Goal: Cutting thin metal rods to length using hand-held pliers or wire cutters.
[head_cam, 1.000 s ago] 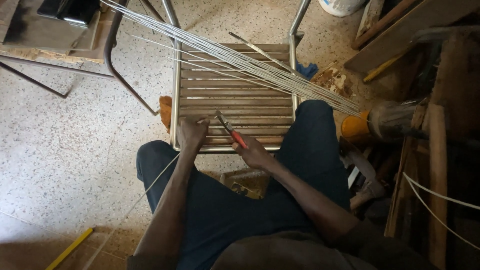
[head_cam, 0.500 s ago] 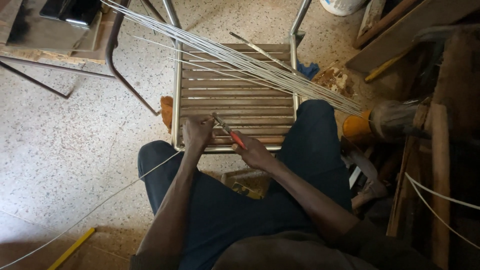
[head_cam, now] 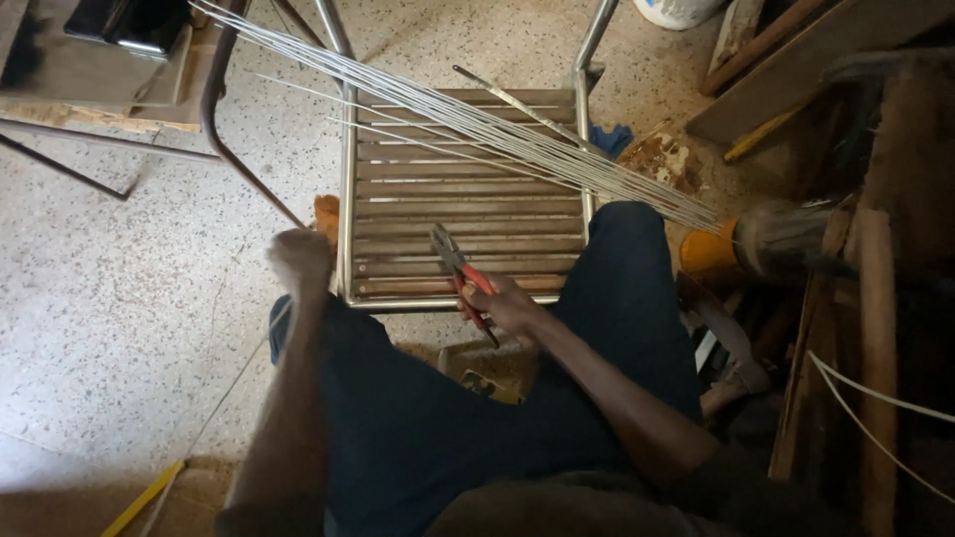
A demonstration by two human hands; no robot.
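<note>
I sit with my legs in dark trousers in front of a slatted wooden seat (head_cam: 468, 199) in a metal frame. My right hand (head_cam: 512, 303) grips red-handled pliers (head_cam: 460, 268) whose jaws rest over the seat's near slats. My left hand (head_cam: 298, 261) is a closed fist at the seat's left edge, blurred by motion, pulling a thin pale wire (head_cam: 234, 383) that runs down to the floor on my left. A bundle of thin metal rods (head_cam: 477, 124) lies slantwise across the seat from top left to right.
Speckled concrete floor on the left, with a yellow stick (head_cam: 139, 497) at the bottom left. A metal chair leg (head_cam: 239, 149) curves at the upper left. Wooden planks, a post and clutter crowd the right side; an orange-banded tool (head_cam: 711, 249) lies by my right knee.
My left hand has moved off the seat's front edge out to the left, drawing the thin wire with it. My right hand with the pliers has stayed nearly in place.
</note>
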